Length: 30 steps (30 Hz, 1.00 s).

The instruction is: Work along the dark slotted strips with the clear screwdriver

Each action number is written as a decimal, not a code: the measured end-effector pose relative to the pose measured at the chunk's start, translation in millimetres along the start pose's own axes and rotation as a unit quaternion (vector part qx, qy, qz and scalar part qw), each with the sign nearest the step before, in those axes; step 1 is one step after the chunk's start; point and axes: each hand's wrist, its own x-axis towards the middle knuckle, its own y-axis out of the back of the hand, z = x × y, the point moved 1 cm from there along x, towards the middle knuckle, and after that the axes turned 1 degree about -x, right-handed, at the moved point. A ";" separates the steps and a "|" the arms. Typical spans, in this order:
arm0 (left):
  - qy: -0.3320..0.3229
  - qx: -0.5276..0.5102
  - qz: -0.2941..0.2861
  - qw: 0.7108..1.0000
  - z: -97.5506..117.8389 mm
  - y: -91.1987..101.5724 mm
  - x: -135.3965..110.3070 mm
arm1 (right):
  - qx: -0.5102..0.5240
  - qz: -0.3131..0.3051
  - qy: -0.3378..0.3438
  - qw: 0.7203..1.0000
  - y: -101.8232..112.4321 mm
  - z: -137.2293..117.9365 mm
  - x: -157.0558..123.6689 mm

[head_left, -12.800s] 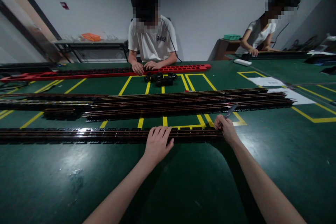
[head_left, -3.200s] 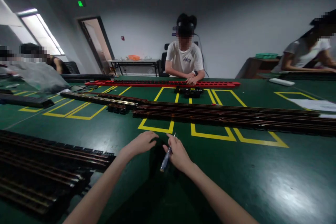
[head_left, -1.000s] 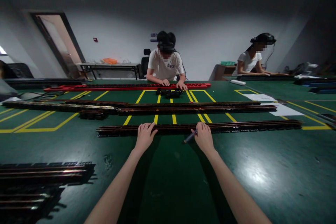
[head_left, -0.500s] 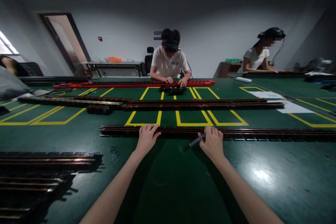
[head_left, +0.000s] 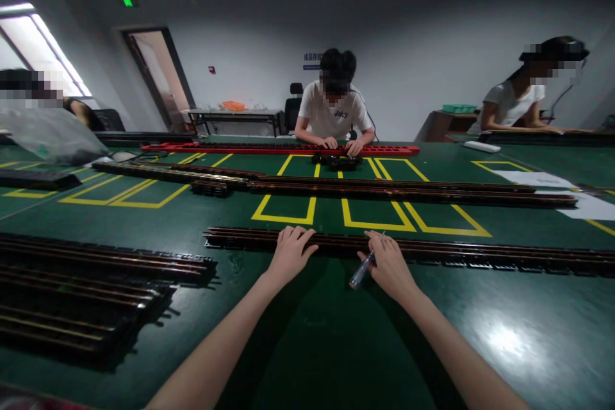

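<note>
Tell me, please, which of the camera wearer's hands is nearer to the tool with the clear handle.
The right hand: it holds the tool. The left hand is to the tool's left, over a long dark strip.

Two slim, bare forearms (head_left: 223, 339)

Single head view, close above the green table (head_left: 312, 346), forward and down, far wall (head_left: 413, 57) beyond
</note>
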 end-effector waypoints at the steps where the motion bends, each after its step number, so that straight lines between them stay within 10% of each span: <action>1: -0.016 0.001 -0.007 1.000 -2.0 2.2 -1.6 | 0.001 0.001 -0.001 1.000 -0.2 1.3 0.3; 5: -0.030 0.087 -0.005 0.996 -21.4 19.5 -17.4 | 0.000 0.001 0.002 1.000 -0.3 5.2 1.4; 14: 0.193 0.344 0.033 0.918 -84.1 87.7 -95.4 | -0.022 -0.004 -0.002 1.000 -0.7 2.4 2.1; 30: 0.203 0.360 0.037 0.910 -87.9 98.3 -115.8 | -0.010 -0.009 -0.006 1.000 0.3 2.5 1.0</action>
